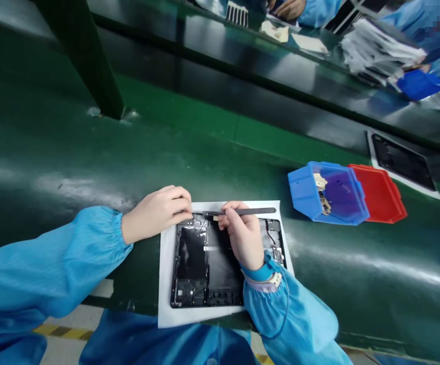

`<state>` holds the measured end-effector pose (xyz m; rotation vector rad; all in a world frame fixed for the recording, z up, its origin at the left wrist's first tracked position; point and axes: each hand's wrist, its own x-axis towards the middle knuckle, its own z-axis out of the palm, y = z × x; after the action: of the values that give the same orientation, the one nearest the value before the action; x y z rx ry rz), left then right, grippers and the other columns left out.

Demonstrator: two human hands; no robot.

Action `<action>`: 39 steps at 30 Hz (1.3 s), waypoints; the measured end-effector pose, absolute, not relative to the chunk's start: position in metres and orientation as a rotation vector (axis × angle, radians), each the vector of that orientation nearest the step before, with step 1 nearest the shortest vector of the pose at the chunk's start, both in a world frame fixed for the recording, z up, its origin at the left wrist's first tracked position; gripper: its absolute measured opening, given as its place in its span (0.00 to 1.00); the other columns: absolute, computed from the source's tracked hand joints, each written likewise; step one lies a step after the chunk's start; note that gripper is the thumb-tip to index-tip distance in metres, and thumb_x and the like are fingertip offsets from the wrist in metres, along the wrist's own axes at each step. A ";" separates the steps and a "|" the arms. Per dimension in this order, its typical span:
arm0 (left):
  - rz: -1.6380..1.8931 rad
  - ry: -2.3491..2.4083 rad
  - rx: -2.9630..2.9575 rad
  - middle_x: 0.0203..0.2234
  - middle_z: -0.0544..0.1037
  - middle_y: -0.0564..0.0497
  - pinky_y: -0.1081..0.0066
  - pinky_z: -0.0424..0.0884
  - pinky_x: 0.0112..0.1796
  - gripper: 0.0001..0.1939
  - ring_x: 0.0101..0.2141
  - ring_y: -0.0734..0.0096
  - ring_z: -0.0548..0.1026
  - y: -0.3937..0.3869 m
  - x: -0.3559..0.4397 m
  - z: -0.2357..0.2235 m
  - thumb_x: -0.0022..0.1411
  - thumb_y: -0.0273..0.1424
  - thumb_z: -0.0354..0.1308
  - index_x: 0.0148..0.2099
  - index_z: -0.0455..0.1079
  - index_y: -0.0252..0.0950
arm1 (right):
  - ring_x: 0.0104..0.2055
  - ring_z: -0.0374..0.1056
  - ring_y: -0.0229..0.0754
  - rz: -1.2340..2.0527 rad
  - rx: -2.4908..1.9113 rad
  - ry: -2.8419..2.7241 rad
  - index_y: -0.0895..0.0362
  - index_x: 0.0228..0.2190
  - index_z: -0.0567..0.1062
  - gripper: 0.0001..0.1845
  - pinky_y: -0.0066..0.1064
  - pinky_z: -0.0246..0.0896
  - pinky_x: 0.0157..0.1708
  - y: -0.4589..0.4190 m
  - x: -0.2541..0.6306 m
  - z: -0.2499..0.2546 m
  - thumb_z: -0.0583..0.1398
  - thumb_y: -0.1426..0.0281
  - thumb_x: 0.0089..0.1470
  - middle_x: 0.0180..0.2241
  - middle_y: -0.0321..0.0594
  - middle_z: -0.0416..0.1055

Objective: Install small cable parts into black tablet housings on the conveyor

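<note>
An opened black tablet housing [222,268] with its inside parts showing lies on a white sheet [167,299] in front of me. My right hand [246,237] is closed round dark tweezers [261,210], which lie nearly level above the housing's far edge, tips to the left. At the far left corner of the housing, my left hand [161,210] has its fingers curled and pressed together close to the tweezer tips. Whatever those fingertips pinch is hidden. A blue wrist strap [260,274] with a cord circles my right wrist.
To the right stand a blue bin [305,195] holding small parts and a red bin [383,195] beside it. Another black housing [402,159] lies on white paper farther right. A dark green post [86,56] rises at left. Across the bench, co-workers' blue sleeves [321,10] show near stacked sheets [379,48].
</note>
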<state>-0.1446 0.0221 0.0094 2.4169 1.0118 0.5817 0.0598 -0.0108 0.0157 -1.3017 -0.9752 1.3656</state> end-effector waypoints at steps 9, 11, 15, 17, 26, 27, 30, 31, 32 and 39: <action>0.513 0.967 2.305 0.36 0.73 0.51 0.66 0.65 0.42 0.08 0.39 0.69 0.69 0.017 -0.155 0.011 0.62 0.31 0.53 0.31 0.68 0.36 | 0.23 0.69 0.36 1.192 -1.532 -1.304 0.56 0.25 0.68 0.05 0.28 0.65 0.25 -0.014 0.053 0.019 0.59 0.70 0.51 0.21 0.33 0.70; 0.500 0.963 2.295 0.36 0.73 0.51 0.66 0.65 0.42 0.07 0.39 0.69 0.69 0.018 -0.155 0.011 0.62 0.31 0.53 0.31 0.68 0.36 | 0.23 0.70 0.36 1.166 -1.559 -1.327 0.56 0.25 0.68 0.06 0.28 0.65 0.24 -0.014 0.052 0.019 0.59 0.70 0.51 0.22 0.34 0.70; 0.479 0.957 2.295 0.35 0.73 0.52 0.67 0.65 0.41 0.07 0.39 0.70 0.69 0.019 -0.154 0.012 0.62 0.31 0.53 0.31 0.68 0.37 | 0.23 0.69 0.36 1.157 -1.576 -1.374 0.56 0.24 0.68 0.07 0.28 0.65 0.23 -0.013 0.053 0.017 0.59 0.69 0.52 0.21 0.34 0.70; 0.477 0.962 2.300 0.35 0.74 0.52 0.67 0.65 0.42 0.07 0.39 0.70 0.70 0.019 -0.154 0.012 0.62 0.31 0.52 0.31 0.68 0.37 | 0.23 0.69 0.36 1.146 -1.580 -1.396 0.56 0.24 0.68 0.06 0.28 0.65 0.23 -0.013 0.053 0.016 0.59 0.69 0.52 0.21 0.34 0.69; 0.451 0.956 2.313 0.35 0.73 0.53 0.67 0.64 0.42 0.07 0.39 0.69 0.69 0.019 -0.155 0.010 0.62 0.31 0.52 0.32 0.67 0.37 | 0.23 0.68 0.37 1.186 -1.578 -1.417 0.56 0.26 0.68 0.05 0.29 0.65 0.23 -0.011 0.053 0.017 0.59 0.69 0.50 0.22 0.34 0.69; 0.450 0.954 2.313 0.35 0.73 0.52 0.67 0.64 0.42 0.07 0.39 0.69 0.69 0.019 -0.155 0.010 0.62 0.31 0.52 0.32 0.67 0.37 | 0.23 0.68 0.37 1.187 -1.574 -1.422 0.56 0.26 0.68 0.05 0.29 0.65 0.23 -0.011 0.054 0.017 0.60 0.69 0.50 0.22 0.34 0.69; 0.446 0.950 2.313 0.35 0.73 0.52 0.66 0.65 0.42 0.07 0.39 0.69 0.70 0.019 -0.155 0.011 0.62 0.31 0.52 0.32 0.68 0.37 | 0.23 0.68 0.37 1.180 -1.564 -1.448 0.55 0.26 0.68 0.05 0.29 0.65 0.23 -0.011 0.054 0.016 0.60 0.70 0.50 0.22 0.35 0.69; 0.447 0.952 2.312 0.35 0.74 0.52 0.66 0.65 0.42 0.08 0.39 0.69 0.70 0.019 -0.155 0.011 0.62 0.31 0.52 0.32 0.68 0.37 | 0.24 0.68 0.37 1.177 -1.561 -1.456 0.55 0.26 0.68 0.04 0.29 0.65 0.23 -0.011 0.055 0.016 0.59 0.70 0.50 0.23 0.35 0.69; 0.445 0.953 2.312 0.35 0.74 0.52 0.66 0.65 0.42 0.08 0.39 0.69 0.70 0.020 -0.155 0.011 0.62 0.31 0.52 0.32 0.68 0.37 | 0.24 0.68 0.37 1.176 -1.558 -1.464 0.55 0.26 0.68 0.04 0.28 0.65 0.23 -0.011 0.055 0.016 0.59 0.70 0.51 0.23 0.35 0.70; 0.448 0.949 2.322 0.35 0.74 0.52 0.66 0.65 0.42 0.07 0.39 0.69 0.70 0.020 -0.155 0.011 0.62 0.31 0.51 0.32 0.68 0.37 | 0.23 0.67 0.36 1.148 -1.557 -1.491 0.55 0.26 0.68 0.05 0.27 0.64 0.22 -0.010 0.055 0.016 0.60 0.69 0.50 0.22 0.34 0.69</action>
<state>-0.1546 0.0198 0.0114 2.3219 0.9492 0.4479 0.0546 -0.0104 0.0158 -1.5568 -1.4907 1.1484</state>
